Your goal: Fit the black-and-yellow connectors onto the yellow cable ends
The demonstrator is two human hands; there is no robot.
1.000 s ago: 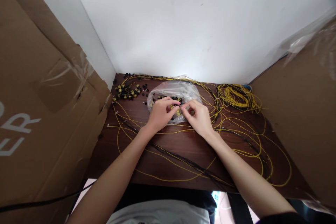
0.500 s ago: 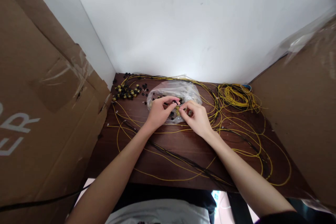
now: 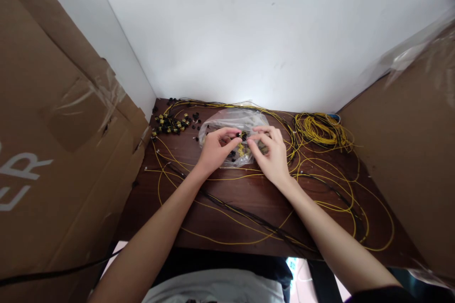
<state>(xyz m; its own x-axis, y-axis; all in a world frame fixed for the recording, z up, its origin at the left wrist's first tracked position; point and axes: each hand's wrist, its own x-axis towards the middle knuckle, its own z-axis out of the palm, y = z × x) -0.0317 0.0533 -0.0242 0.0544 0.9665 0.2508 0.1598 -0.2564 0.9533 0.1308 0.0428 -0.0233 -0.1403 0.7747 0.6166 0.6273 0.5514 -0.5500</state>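
Note:
My left hand (image 3: 216,149) is closed in a pinch on a small black part (image 3: 243,136), which shows at its fingertips; its exact kind is too small to make out. Just to the right, my right hand (image 3: 272,155) has its thumb and fingers apart with nothing between them, its tips close to the black part. Under both hands lies a clear plastic bag (image 3: 227,118), with small yellow pieces (image 3: 242,150) and black pieces (image 3: 232,155) on or in it. My fingers cover some of these.
A heap of yellow-and-black small parts (image 3: 172,124) sits at the table's back left. Coiled yellow cable (image 3: 318,130) lies at the back right. Loose yellow and black cables (image 3: 245,215) cross the brown table (image 3: 227,191). Cardboard stands left (image 3: 67,151) and right (image 3: 412,151), a white wall (image 3: 249,33) behind.
My right fingers have spread and drawn slightly to the right, away from the left fingertips, where they were pinched by a yellow piece. The black part now shows more clearly. My left hand barely moved.

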